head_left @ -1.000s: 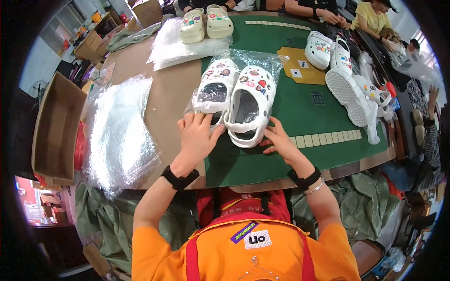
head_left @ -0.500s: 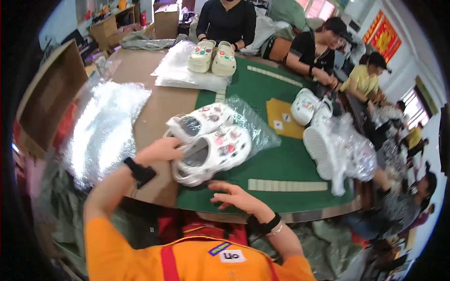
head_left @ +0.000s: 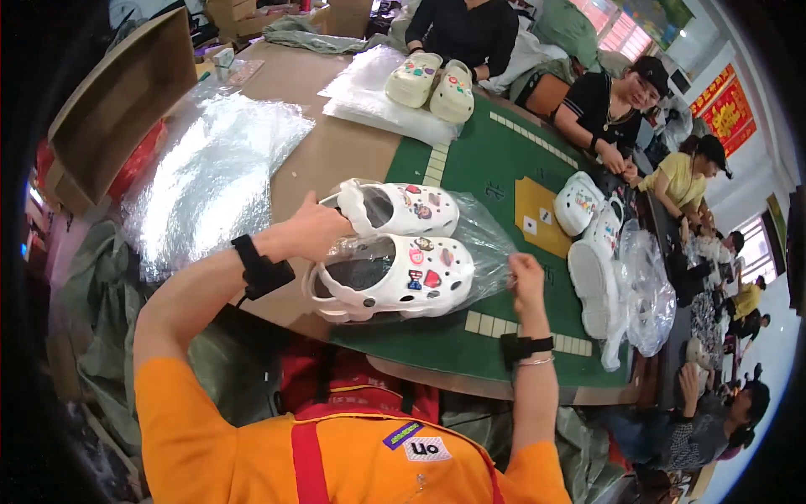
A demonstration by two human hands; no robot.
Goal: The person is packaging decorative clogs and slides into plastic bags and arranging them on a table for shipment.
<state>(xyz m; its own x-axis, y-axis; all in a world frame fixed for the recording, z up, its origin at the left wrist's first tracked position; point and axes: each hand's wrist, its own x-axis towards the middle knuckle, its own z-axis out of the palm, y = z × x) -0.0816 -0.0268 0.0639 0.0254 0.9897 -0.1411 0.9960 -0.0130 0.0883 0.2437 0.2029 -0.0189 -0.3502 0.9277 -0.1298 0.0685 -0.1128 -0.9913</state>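
Observation:
A pair of white clogs with colourful charms lies side by side in front of me, the far clog (head_left: 432, 208) and the near clog (head_left: 437, 273), heels to the left. A transparent plastic bag (head_left: 483, 239) is around their toe ends and stretches to the right. My left hand (head_left: 312, 228) is closed at the heel side of the far clog; its fingertips are partly hidden. On the right, my right hand (head_left: 526, 281) pinches the bag's end and holds it taut.
A stack of shiny plastic bags (head_left: 222, 176) lies left, beside an open cardboard box (head_left: 117, 109). Cream clogs (head_left: 453, 91) rest on more bags (head_left: 382, 92) across the green-topped table (head_left: 470, 172). More white clogs (head_left: 594, 286), partly bagged, sit right. Several people work around.
My right hand has moved right and up from beside the near clog and taken hold of the bag's end. The clogs have straightened, toes pointing right. The view has shifted.

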